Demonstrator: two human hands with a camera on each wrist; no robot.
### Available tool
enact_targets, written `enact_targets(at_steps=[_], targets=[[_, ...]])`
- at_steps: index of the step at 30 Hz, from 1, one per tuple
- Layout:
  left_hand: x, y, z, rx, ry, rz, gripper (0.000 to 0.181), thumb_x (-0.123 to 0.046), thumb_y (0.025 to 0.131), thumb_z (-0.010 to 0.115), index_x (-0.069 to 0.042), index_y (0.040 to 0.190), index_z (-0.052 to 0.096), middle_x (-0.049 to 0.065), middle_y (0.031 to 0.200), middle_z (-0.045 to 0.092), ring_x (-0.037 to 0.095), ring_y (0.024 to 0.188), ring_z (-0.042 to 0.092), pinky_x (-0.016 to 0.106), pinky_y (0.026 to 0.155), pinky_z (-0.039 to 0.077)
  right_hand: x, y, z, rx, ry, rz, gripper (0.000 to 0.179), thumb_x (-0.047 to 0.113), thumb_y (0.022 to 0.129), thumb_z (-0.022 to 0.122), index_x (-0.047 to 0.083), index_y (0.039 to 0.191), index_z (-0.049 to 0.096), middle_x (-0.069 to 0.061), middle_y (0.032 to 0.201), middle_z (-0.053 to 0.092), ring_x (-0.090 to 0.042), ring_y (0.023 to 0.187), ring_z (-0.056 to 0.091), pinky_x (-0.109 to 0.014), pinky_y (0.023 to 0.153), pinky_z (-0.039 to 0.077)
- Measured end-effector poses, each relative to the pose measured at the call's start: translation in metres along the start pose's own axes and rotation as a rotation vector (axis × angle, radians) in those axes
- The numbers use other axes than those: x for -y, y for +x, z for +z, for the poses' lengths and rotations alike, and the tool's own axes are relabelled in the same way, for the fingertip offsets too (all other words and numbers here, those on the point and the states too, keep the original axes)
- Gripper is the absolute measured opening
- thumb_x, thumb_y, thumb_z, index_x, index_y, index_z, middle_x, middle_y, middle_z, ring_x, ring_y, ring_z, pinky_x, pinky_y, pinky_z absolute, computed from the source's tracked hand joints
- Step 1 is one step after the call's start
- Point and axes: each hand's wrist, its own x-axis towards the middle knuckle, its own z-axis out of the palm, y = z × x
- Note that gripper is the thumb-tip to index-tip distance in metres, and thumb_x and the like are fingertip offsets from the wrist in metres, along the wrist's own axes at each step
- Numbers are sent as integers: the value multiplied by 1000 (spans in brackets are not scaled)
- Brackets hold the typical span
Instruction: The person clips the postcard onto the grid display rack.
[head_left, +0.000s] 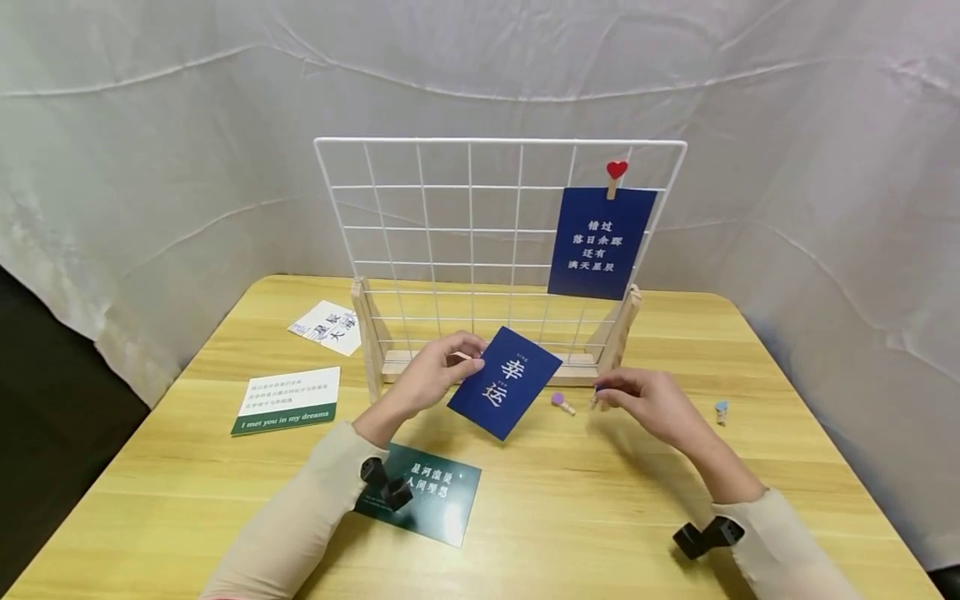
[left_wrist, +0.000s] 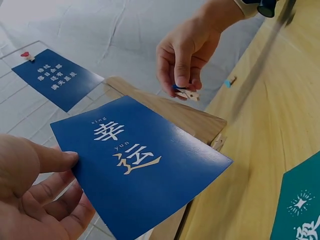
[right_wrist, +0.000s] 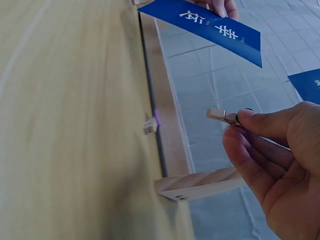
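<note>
In front of the grid: I read the left hand (head_left: 435, 371) holding the blue card (head_left: 504, 382) up, its fingers (left_wrist: 47, 187) clamped on the card's left edge, thumb on the face.
Right hand: my right hand (head_left: 645, 398) pinches a small wooden clip (right_wrist: 223, 116) between thumb and fingers (right_wrist: 260, 145); the clip sticks out past the fingertips, apart from the card.
Step in hand: I judge card and clip are both picked up, not yet brought together at the wire grid (head_left: 420, 217).
Next move calls for: I judge the card's top edge must lie against a wire and the clip be squeezed open over both; alignment is the risk.
Beyond the fingers: a second blue card (head_left: 600, 242) already hangs on the grid under a red heart clip (head_left: 616, 175).
Surface: pale wood surface (head_left: 600, 517); a purple clip (head_left: 561, 402) lies between the hands, a light blue clip (head_left: 721, 409) right of the right hand, a green card (head_left: 431, 492) under the left forearm, two white cards (head_left: 288, 398) further left.
Room: white draped cloth (head_left: 150, 125) behind and at both sides.
</note>
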Motion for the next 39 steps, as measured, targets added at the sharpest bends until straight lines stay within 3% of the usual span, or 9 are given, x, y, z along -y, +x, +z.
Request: enact_targets(at_steps=[5, 11, 18, 26, 39], targets=[[-4, -3, -4, 2, -28, -22, 18, -10, 97, 62, -8, 115, 63, 9, 104, 65, 26, 93, 64, 36, 78, 58, 9, 8, -8, -11, -18, -17, 17, 15, 95, 66, 6, 109, 72, -3, 97, 72, -16, 82, 66, -26, 68, 55], [-9, -2, -7, -33, 2, 2, 15, -11, 96, 64, -9, 111, 64, 7, 102, 66, 24, 93, 64, 37, 82, 55, 23, 16, -22, -22, -53, -20, 20, 19, 97, 63, 7, 110, 72, -4, 98, 72, -15, 83, 67, -29, 69, 55], [-17, 0, -10, -62, 25, 62, 14, -7, 96, 63, -8, 110, 63, 8, 102, 66, 25, 95, 66, 39, 86, 54, 40, 24, -35, -49, -47, -56, 21, 19, 98, 62, 6, 112, 71, -8, 99, 72, -21, 84, 70, -31, 71, 56], [-27, 3, -12, -78, 32, 133, 15, -5, 97, 61, -7, 112, 61, 9, 101, 64, 23, 84, 67, 34, 79, 56, 55, 31, -46, -60, -37, -60, 22, 18, 98, 62, 3, 112, 71, -10, 99, 72, -25, 82, 70, -33, 70, 58], [-40, 6, -13, -123, 60, 142, 16, -4, 95, 63, -6, 111, 60, 10, 97, 65, 25, 85, 67, 35, 75, 58, 82, 42, -64, -144, -130, -126, 17, 18, 98, 62, 8, 108, 71, -3, 90, 71, -18, 76, 67, -23, 66, 53]])
